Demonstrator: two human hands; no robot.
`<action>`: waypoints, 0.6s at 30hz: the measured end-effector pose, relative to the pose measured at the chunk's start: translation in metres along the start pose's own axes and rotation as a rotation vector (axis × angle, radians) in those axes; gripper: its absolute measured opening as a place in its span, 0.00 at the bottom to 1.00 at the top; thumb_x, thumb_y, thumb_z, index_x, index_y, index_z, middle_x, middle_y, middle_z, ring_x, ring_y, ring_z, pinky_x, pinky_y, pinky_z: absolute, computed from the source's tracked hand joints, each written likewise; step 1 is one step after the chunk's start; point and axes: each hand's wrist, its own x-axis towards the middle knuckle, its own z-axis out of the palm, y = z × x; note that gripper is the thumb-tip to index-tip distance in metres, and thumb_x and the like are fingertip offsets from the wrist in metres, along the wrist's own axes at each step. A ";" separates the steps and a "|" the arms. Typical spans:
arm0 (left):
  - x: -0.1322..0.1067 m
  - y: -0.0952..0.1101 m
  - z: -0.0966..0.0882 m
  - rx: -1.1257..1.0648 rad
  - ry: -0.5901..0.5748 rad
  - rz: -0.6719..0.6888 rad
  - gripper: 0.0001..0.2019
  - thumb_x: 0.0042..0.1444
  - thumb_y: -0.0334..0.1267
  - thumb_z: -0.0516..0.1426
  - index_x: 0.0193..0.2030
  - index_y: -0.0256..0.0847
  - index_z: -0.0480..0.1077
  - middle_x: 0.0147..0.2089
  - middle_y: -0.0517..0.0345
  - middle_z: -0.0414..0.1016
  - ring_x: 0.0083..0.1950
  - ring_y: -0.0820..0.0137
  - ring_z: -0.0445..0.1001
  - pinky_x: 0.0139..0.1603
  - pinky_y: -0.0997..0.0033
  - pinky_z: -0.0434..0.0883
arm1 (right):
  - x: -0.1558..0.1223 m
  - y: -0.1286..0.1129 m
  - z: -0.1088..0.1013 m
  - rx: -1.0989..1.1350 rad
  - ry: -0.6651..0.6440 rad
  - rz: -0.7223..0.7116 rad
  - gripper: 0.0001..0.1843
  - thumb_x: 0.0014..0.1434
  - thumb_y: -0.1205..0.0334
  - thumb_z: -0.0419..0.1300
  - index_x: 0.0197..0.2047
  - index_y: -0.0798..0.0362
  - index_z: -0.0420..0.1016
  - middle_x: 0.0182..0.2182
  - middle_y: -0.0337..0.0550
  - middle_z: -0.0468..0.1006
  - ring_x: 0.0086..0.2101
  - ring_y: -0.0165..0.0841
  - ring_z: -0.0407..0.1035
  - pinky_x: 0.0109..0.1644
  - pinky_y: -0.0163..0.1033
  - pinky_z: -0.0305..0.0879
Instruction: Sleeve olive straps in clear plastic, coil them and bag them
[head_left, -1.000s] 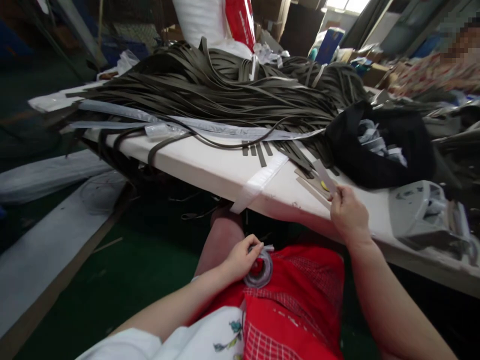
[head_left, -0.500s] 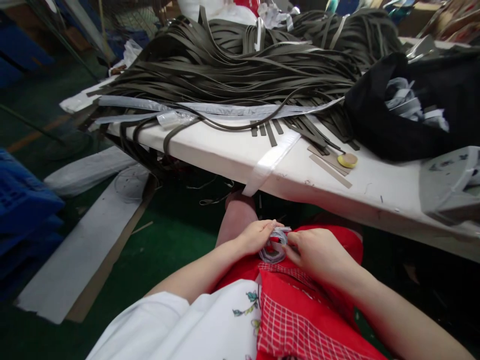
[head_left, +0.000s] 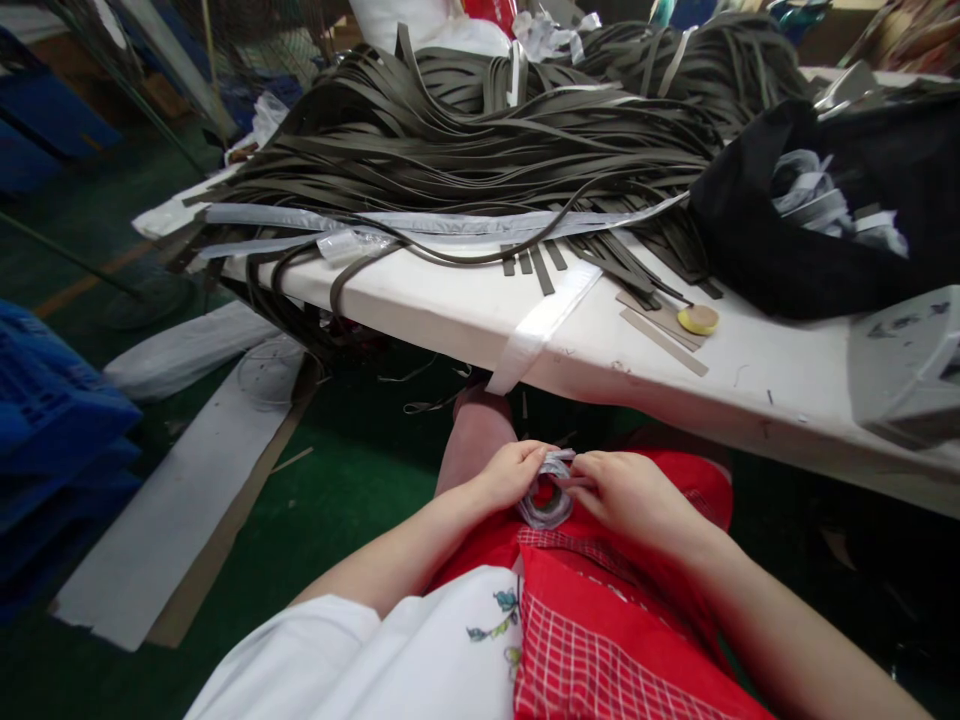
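Note:
Above my lap, a small coil of grey strip (head_left: 547, 510) rests between my two hands. My left hand (head_left: 514, 472) is closed on the coil's upper left edge. At the coil's right side, my right hand (head_left: 626, 492) pinches a short end of the strip, its thumb and fingers pressed together. Red fabric shows through the hole in the coil. Under it lies the red apron (head_left: 600, 590) with a checked panel.
A white table (head_left: 450, 315) crosses in front, bearing long dark flat strips (head_left: 480, 150), short cut pieces (head_left: 544, 268) and a yellow tape roll (head_left: 697, 320). A black bag (head_left: 750, 240) with grey coils stands right. Blue crates (head_left: 60, 430) and a white board (head_left: 180, 510) lie left.
My right fingers have shifted slightly at the coil's right side, and the pinched end now shows more. The coil's hole appears more open. The whole view has moved a little.

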 end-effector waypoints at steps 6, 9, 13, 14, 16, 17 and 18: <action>-0.004 0.018 0.000 0.048 -0.063 0.097 0.16 0.59 0.36 0.50 0.42 0.35 0.78 0.41 0.51 0.80 0.43 0.65 0.76 0.47 0.69 0.70 | 0.011 0.022 0.009 0.321 0.245 0.062 0.09 0.61 0.58 0.58 0.31 0.50 0.76 0.31 0.40 0.80 0.33 0.33 0.73 0.37 0.36 0.63; -0.008 0.025 0.004 0.184 -0.032 0.165 0.13 0.59 0.39 0.53 0.34 0.36 0.77 0.34 0.54 0.77 0.37 0.67 0.74 0.41 0.72 0.68 | 0.023 0.032 0.026 0.555 0.275 0.092 0.10 0.58 0.57 0.60 0.29 0.51 0.76 0.29 0.40 0.80 0.31 0.33 0.72 0.37 0.36 0.64; -0.010 0.023 0.010 0.244 0.043 0.164 0.18 0.63 0.44 0.51 0.27 0.37 0.74 0.29 0.57 0.73 0.33 0.69 0.71 0.38 0.72 0.66 | 0.033 0.047 0.045 0.835 0.183 0.192 0.21 0.60 0.46 0.57 0.27 0.54 0.75 0.24 0.40 0.76 0.27 0.32 0.68 0.33 0.37 0.63; -0.010 0.021 0.011 0.247 0.046 0.173 0.18 0.63 0.43 0.51 0.27 0.38 0.74 0.30 0.57 0.73 0.33 0.69 0.71 0.38 0.72 0.66 | 0.035 0.050 0.050 0.908 0.128 0.246 0.25 0.60 0.42 0.55 0.24 0.55 0.74 0.21 0.40 0.74 0.25 0.32 0.66 0.32 0.37 0.61; -0.010 0.020 0.013 0.251 0.033 0.191 0.18 0.64 0.44 0.51 0.28 0.39 0.74 0.31 0.57 0.73 0.34 0.69 0.71 0.39 0.72 0.66 | 0.038 0.053 0.059 1.030 0.030 0.327 0.30 0.57 0.37 0.56 0.20 0.56 0.72 0.18 0.40 0.71 0.23 0.31 0.63 0.30 0.37 0.59; -0.011 0.020 0.014 0.254 0.028 0.194 0.18 0.64 0.44 0.51 0.29 0.39 0.74 0.31 0.56 0.73 0.35 0.69 0.71 0.39 0.72 0.66 | 0.039 0.053 0.063 1.074 0.005 0.340 0.30 0.53 0.36 0.59 0.19 0.56 0.72 0.17 0.40 0.71 0.22 0.31 0.62 0.30 0.37 0.59; -0.011 0.020 0.014 0.254 0.026 0.197 0.17 0.64 0.44 0.51 0.29 0.39 0.75 0.32 0.56 0.73 0.35 0.68 0.71 0.40 0.72 0.67 | 0.040 0.051 0.067 1.104 -0.001 0.339 0.29 0.49 0.36 0.62 0.20 0.57 0.73 0.18 0.40 0.71 0.22 0.30 0.62 0.30 0.37 0.59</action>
